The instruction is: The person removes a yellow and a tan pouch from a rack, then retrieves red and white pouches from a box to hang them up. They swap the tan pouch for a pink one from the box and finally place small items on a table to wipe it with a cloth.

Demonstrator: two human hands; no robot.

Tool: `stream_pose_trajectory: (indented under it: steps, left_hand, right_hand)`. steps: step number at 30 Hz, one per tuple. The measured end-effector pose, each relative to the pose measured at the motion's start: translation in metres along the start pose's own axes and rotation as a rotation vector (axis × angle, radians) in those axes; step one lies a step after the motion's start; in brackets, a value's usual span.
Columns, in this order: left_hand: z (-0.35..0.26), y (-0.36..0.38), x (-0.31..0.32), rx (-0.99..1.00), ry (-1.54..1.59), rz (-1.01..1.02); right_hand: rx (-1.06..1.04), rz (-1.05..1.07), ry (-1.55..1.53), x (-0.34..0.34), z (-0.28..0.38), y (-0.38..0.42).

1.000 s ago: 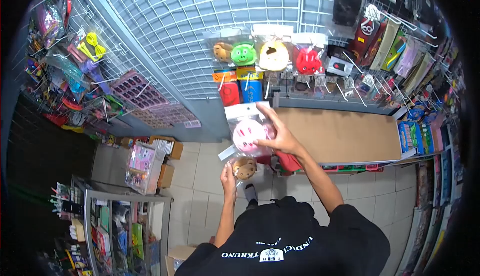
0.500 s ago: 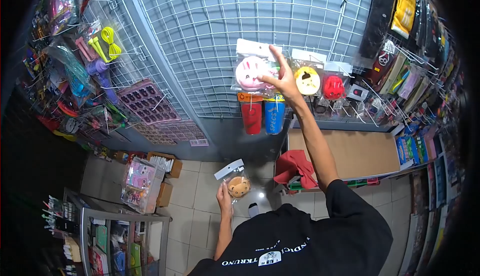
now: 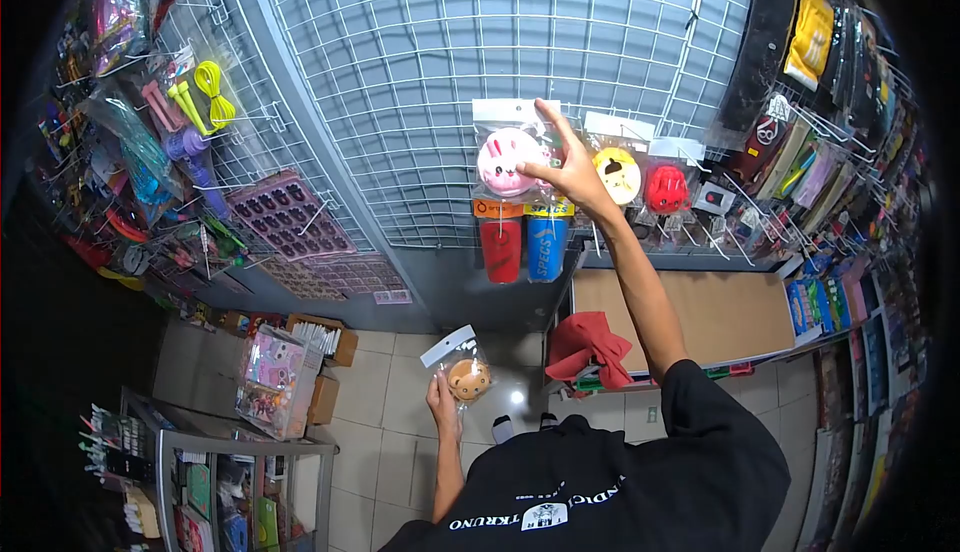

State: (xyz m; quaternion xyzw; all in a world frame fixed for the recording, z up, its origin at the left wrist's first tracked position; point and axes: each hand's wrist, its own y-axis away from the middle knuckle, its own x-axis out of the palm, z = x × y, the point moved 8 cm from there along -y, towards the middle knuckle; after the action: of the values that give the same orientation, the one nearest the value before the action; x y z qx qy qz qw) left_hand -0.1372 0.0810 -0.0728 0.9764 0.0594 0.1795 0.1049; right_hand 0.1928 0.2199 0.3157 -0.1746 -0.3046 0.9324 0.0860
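My right hand (image 3: 575, 174) is raised to the wire grid, its thumb and fingers closed on the pink bunny pouch (image 3: 507, 164) in a clear bag with a white header. Beside it hang a yellow round pouch (image 3: 617, 176) and a red one (image 3: 666, 188). Below the pink pouch hang a red packet (image 3: 501, 250) and a blue packet (image 3: 547, 249). Low over the tiled floor, my left hand (image 3: 443, 401) grips a bagged brown bear pouch (image 3: 469, 380) by its edge; the bag's white header tilts up.
Wire grid (image 3: 400, 82) covers the wall ahead. A brown-topped shelf (image 3: 690, 317) with a red cloth (image 3: 590, 347) stands below it. Goods hang at left and right. A glass display case (image 3: 245, 442) and cardboard boxes (image 3: 325, 399) are at lower left.
The pink pouch and my right hand appear slightly lower in the view, as does the wall display. My left hand, with the bear pouch, has shifted slightly left.
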Motion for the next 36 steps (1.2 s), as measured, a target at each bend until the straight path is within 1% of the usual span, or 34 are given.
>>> stream_pose_trajectory:
  steps: [2, 5, 9, 11, 14, 15, 16, 19, 20, 23, 25, 26, 27, 29, 31, 32, 35, 36]
  left_hand:
    - [0.006, -0.002, 0.002, -0.003, -0.02, 0.018]
    - [0.013, -0.005, 0.003, 0.004, -0.038, 0.025]
    - [0.014, 0.004, 0.005, -0.016, -0.019, 0.019]
    - [0.014, 0.007, 0.005, -0.013, -0.03, 0.021]
    - [0.011, 0.01, 0.004, -0.007, -0.029, 0.02]
    - [0.007, 0.012, 0.006, -0.004, -0.014, 0.019]
    - [0.004, 0.014, 0.008, -0.002, 0.002, 0.016]
    - [-0.01, 0.015, 0.018, -0.004, 0.081, 0.032]
    - [-0.014, 0.012, 0.022, 0.003, 0.079, 0.056]
    - [-0.03, 0.0, 0.032, 0.039, 0.076, 0.12]
    - [-0.059, -0.004, 0.056, 0.09, 0.081, 0.163]
    - [-0.072, -0.007, 0.068, 0.105, 0.083, 0.169]
    - [-0.083, -0.009, 0.083, 0.122, 0.078, 0.199]
    - [-0.104, -0.012, 0.11, 0.156, 0.066, 0.263]
    - [-0.111, -0.012, 0.133, 0.114, -0.048, 0.331]
    - [-0.112, -0.013, 0.144, 0.094, -0.104, 0.366]
    - [-0.118, -0.01, 0.18, 0.237, -0.031, 0.489]
    - [-0.111, -0.005, 0.188, 0.084, 0.042, 0.554]
  right_hand:
    - [0.041, 0.015, 0.054, 0.0, -0.012, 0.0]
    - [-0.011, 0.02, 0.13, 0.003, -0.028, 0.002]
    - [0.091, -0.037, 0.22, 0.004, -0.053, -0.008]
    - [0.062, -0.042, 0.293, 0.007, -0.071, -0.02]
    - [-0.007, -0.064, 0.384, 0.014, -0.076, -0.021]
    - [-0.036, -0.072, 0.413, 0.018, -0.068, -0.02]
    - [-0.017, -0.051, 0.422, 0.021, -0.065, -0.015]
    - [-0.039, -0.167, 0.596, 0.023, -0.038, 0.008]
    - [-0.083, -0.202, 0.635, 0.022, -0.021, 0.018]
    - [-0.128, -0.201, 0.636, 0.023, 0.006, 0.053]
    - [-0.095, -0.169, 0.482, 0.03, 0.0, 0.083]
    - [-0.043, -0.055, 0.302, 0.039, 0.01, 0.098]
    - [0.127, 0.048, 0.191, 0.051, -0.002, 0.118]
    - [0.319, 0.208, -0.143, 0.072, -0.018, 0.155]
    - [0.409, 0.254, -0.391, 0.08, -0.021, 0.18]
    - [0.409, 0.278, -0.401, 0.08, -0.021, 0.186]
    - [0.435, 0.155, -0.466, 0.059, -0.022, 0.188]
    - [0.384, 0.108, -0.426, 0.051, -0.021, 0.183]
